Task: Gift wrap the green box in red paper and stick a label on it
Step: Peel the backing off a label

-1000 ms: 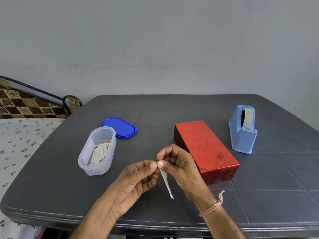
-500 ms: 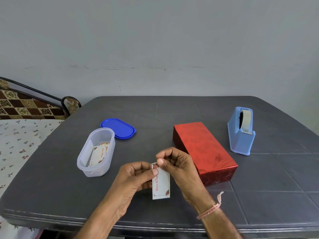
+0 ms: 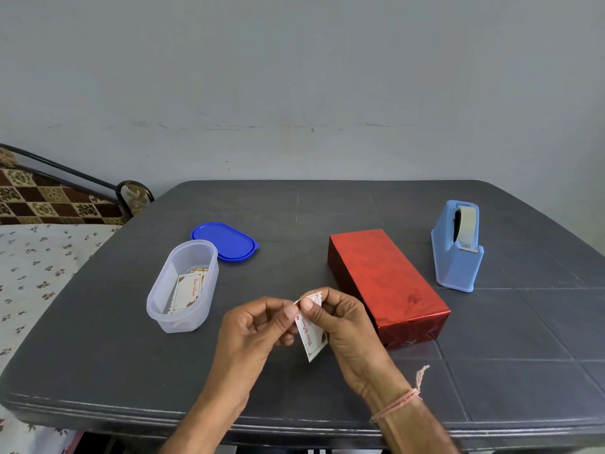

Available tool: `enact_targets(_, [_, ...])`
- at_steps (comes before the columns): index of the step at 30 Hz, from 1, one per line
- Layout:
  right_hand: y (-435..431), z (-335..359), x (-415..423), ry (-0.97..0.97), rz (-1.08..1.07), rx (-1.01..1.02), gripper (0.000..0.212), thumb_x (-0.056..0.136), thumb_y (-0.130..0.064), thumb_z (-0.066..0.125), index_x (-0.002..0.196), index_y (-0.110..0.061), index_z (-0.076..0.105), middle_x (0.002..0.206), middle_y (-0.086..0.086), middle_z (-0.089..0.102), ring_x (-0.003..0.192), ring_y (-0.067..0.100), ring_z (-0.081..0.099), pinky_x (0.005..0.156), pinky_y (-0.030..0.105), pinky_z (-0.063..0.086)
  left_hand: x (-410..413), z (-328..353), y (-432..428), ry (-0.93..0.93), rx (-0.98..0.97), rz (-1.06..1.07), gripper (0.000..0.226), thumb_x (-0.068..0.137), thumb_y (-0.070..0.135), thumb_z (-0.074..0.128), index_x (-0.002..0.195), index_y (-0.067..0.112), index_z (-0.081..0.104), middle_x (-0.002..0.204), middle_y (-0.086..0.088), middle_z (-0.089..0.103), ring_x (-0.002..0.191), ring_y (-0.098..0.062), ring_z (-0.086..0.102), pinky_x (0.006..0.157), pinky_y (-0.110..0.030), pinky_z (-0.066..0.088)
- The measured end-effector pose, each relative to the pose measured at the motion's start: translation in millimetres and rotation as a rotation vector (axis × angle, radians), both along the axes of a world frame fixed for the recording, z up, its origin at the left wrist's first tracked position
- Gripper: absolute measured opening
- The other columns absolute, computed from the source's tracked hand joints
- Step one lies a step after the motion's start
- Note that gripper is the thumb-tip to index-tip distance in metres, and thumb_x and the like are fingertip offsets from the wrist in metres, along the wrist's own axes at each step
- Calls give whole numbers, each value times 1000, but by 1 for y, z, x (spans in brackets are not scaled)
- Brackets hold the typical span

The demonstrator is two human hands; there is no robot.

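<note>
A: Logging hands first. Left hand (image 3: pixel 258 326) and right hand (image 3: pixel 347 329) meet low in the middle, above the near part of the table (image 3: pixel 131 371). Both pinch one label (image 3: pixel 311 335) at its top end, thumb against forefinger, with the other fingers curled in.

B: Label details?

A: Small white card with red script and a decorated border. It hangs down from the pinch, tilted, off the tabletop. The top corner is bent back, peeled or folded, can't tell which.

B: Box?

A: Red-wrapped box (image 3: pixel 383 276) lies flat on the table just beside the right hand, its long side angling away. Shiny red paper covers every visible face.

B: Surface?

A: Dark grey top with moulded grid lines like tiles, rounded corners and a ribbed front edge.

B: Other items?

A: Clear tub (image 3: pixel 183 322) sits left of the hands, open, with spare labels (image 3: pixel 188 291) lying inside. Blue lid (image 3: pixel 224 240) lies flat right behind it; touching or not, can't tell. Light-blue tape dispenser (image 3: pixel 456 267) stands upright to the right of the box, apart from it, with a roll loaded.

B: Room?

A: Plain grey wall (image 3: pixel 294 77) behind the table, with a faint scuff line across it. Bed with floral sheet (image 3: pixel 39 273) on the left by the table edge, with a dark metal rail and a brown checked panel (image 3: pixel 49 198) behind. Pink thread band (image 3: pixel 397 404) on the right wrist.
</note>
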State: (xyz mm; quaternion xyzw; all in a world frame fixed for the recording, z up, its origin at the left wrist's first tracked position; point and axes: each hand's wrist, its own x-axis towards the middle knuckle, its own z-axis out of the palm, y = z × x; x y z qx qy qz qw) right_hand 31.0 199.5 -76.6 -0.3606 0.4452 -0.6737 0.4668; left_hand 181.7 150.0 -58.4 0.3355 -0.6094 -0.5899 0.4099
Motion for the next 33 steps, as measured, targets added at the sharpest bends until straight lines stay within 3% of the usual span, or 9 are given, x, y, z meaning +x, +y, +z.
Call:
enact_targets(6, [-1,5,-7,62,9,-6,14,86,-17,76,93,-4,73,87,12,75,77,17,67,71,21,52,6,8,-8,14,112,-90,18,83,26,72,88,11,81,85,-19,75,77,-24,70,71,-33,58])
enact_targets(17, [0,6,-11,173,60,-6,21,83,-18,79,91,0,73,83,13,75,75,19,67,68,24,53,12,11,-15,-92,135,-158,11,90,9,70,86,9,80,87,-19,76,76,-23,70,69,-32,56])
enact_targets(21, [-3,6,-12,243,86,5,6,86,-10,78,87,-7,73,81,10,74,73,16,67,68,23,53,14,12,-16,-146,107,-176,15,91,3,68,82,9,79,85,-18,75,74,-20,69,66,-29,56])
enact_targets(29, [-5,5,-13,350,128,14,9,89,-7,76,85,-14,74,82,7,75,74,14,68,69,24,53,14,8,-15,-278,45,-181,23,93,1,64,75,11,75,71,-8,69,67,-14,61,59,-24,50])
enact_targets(33, [-6,2,-13,341,103,16,7,89,-8,77,85,-14,74,82,7,75,74,14,67,70,24,53,12,7,-10,-214,120,-134,20,93,2,65,79,9,78,76,-14,72,67,-16,62,59,-25,51])
